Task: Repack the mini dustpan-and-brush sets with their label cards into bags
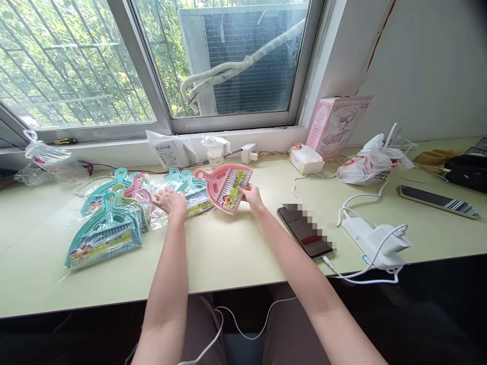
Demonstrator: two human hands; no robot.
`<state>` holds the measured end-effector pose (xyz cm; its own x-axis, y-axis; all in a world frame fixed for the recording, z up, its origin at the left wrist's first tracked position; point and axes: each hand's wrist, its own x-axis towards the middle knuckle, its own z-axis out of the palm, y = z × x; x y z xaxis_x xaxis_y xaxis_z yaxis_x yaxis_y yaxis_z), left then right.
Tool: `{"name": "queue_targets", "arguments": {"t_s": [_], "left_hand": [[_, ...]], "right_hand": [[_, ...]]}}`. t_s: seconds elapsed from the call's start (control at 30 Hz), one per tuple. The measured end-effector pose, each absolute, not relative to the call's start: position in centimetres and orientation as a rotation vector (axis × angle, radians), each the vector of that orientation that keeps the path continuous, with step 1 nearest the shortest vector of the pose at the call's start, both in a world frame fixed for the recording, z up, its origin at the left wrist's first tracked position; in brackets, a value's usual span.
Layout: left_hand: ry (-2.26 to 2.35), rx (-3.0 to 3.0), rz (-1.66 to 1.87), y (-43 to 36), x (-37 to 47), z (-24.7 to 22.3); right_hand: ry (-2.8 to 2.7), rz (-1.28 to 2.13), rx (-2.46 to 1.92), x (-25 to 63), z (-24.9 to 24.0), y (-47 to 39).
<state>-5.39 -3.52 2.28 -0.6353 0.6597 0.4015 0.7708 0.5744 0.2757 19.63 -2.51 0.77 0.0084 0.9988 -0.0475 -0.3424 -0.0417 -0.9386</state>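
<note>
A pink dustpan and brush set (222, 183) with a yellow-green label is held up by my right hand (251, 196), fingers closed on its right edge. My left hand (170, 202) rests with fingers spread on clear plastic wrap, beside a bagged teal set (196, 197) at the back. To its left lie more bagged sets: a large teal one (106, 235) in front, a pink one (139, 188) and another teal one (99, 195) behind. The underside of my left hand is hidden, so any grip on the plastic does not show.
A phone (304, 230) and a white power strip (375, 241) with cables lie to the right. Farther back stand a pink box (338, 126), a white plastic bag (367, 165) and a small white box (306, 159). Another phone (439, 201) lies far right.
</note>
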Motion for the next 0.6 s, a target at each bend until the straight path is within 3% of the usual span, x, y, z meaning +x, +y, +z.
{"name": "queue_targets", "arguments": {"t_s": [0.4,0.6], "left_hand": [[-2.424,-1.322,-0.522,-3.9,-4.3,2.8],[-2.494,-1.333,-0.652,-3.7,-4.7,2.9]], "right_hand": [[-0.925,1.363,-1.003,19.6,0.6,-2.5],[-0.913,1.373,-0.997,19.5,0.6,-2.4]]}}
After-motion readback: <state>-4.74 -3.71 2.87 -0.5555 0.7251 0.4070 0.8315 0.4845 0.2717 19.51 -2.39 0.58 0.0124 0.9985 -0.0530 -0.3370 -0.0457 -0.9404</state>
